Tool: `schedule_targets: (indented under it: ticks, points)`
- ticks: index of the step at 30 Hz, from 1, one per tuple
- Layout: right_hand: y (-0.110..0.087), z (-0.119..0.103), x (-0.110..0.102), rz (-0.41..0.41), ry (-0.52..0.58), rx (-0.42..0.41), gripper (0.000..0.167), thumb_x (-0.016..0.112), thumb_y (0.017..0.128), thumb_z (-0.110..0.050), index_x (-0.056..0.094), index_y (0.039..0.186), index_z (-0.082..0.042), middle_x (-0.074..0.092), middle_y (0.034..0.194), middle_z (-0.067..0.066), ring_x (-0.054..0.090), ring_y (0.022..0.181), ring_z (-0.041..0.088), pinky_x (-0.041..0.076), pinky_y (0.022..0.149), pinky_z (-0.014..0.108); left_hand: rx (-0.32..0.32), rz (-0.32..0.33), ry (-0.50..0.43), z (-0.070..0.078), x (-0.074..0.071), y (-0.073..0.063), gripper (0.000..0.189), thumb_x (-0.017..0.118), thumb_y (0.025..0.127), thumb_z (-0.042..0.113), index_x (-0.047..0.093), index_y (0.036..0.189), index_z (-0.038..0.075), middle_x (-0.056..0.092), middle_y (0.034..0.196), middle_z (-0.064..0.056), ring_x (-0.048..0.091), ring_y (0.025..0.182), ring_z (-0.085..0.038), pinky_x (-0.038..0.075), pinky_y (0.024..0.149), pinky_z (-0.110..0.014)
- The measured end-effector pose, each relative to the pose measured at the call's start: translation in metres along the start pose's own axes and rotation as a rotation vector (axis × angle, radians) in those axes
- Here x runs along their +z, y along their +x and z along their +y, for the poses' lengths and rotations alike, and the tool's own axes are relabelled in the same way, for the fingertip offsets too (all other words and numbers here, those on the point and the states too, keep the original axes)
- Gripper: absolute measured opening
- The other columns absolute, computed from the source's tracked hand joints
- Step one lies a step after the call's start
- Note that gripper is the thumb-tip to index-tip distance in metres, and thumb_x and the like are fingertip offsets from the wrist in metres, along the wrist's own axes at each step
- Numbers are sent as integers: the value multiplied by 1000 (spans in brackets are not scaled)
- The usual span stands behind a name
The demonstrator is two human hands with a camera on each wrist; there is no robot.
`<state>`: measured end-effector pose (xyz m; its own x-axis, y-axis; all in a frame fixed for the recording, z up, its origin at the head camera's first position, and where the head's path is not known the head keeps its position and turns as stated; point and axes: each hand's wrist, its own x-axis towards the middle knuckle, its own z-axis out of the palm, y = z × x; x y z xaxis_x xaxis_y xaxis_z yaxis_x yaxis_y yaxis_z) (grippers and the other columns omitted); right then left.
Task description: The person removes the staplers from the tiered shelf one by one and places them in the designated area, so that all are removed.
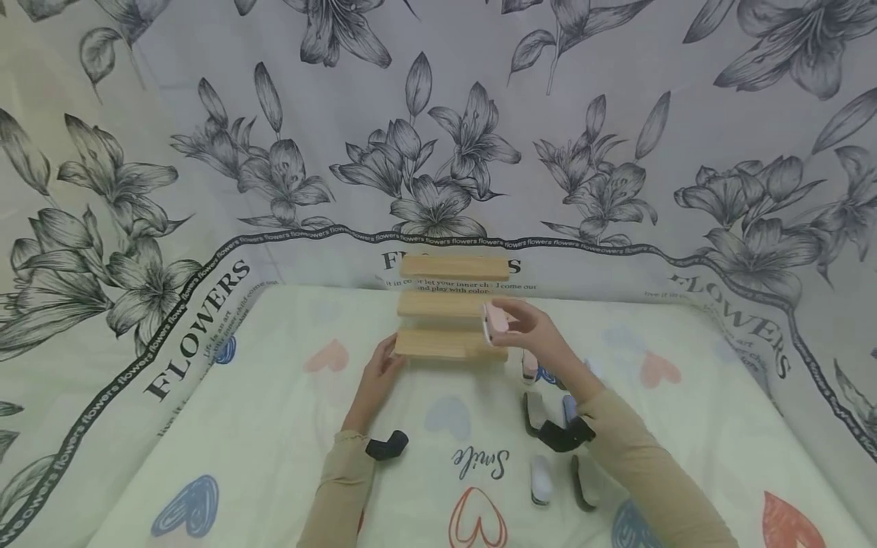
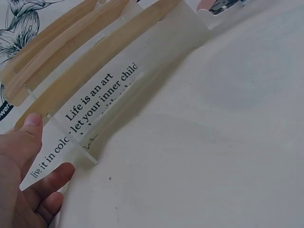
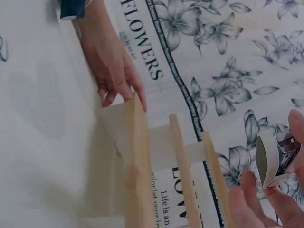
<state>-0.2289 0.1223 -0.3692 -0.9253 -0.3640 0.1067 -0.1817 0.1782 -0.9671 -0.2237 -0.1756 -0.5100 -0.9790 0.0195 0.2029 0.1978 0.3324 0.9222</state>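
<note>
A three-tier display rack [image 1: 445, 346] with pale wooden boards and clear side supports stands toward the back of the table. My left hand [image 1: 380, 374] holds the left end of its lowest board; in the left wrist view the thumb [image 2: 33, 121] lies on the board's end and the other fingers curl below. Between the fingertips of my right hand [image 1: 537, 335] is a small pink and white stapler [image 1: 496, 323], raised in front of the rack's right end. The right wrist view shows the metal inside of this stapler [image 3: 270, 159].
On the cloth right of the rack lie several more small staplers: a pink one [image 1: 529, 367], a grey one [image 1: 534, 415], a blue one [image 1: 569, 409], a pale one [image 1: 540, 481] and a dark grey one [image 1: 584, 484]. A flower-printed curtain [image 1: 274, 190] hangs behind.
</note>
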Motion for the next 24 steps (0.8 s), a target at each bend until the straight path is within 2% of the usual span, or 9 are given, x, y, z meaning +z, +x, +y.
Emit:
schedule_targets:
  ticks: [3,7,11,16,22,24]
  points:
    - [-25,12,-15,22,-17,38,67,75,72,-22,44,131,-13,33,139,6,38,119,30,32,94,44,-2,-3,-9,1,1,-2,50,52,90,35,34,136,28,36,138,0,50,104,-20,37,88,-44]
    - [-60,23,-32,39,-27,84,66,74,74,-22,43,131,-13,27,142,9,46,109,33,38,88,43,3,-1,2,3,0,-2,50,52,90,34,34,136,27,36,138,-1,51,103,-21,37,88,-44]
    - [-91,30,-44,51,-28,100,64,73,75,-17,42,131,-9,23,143,14,54,98,23,43,82,32,21,5,12,4,-1,-1,50,52,90,33,34,136,24,36,138,-5,50,105,-24,37,88,-47]
    - [-121,36,-55,61,-9,86,61,68,78,-8,39,131,-3,16,143,22,58,80,19,47,71,28,35,5,23,3,-1,2,50,52,91,32,34,136,23,36,138,-4,44,114,-26,34,92,-46]
    - [-152,46,-65,93,21,126,56,63,81,-3,37,130,-1,12,141,28,61,78,20,49,67,30,19,-1,22,2,0,3,51,51,90,36,33,137,25,35,139,-1,36,122,-24,31,95,-45]
    - [-163,49,-67,97,43,137,54,62,81,-1,39,130,-3,23,142,15,62,74,21,49,65,30,4,-1,28,2,0,2,51,50,89,39,33,137,27,35,139,0,34,123,-23,30,95,-45]
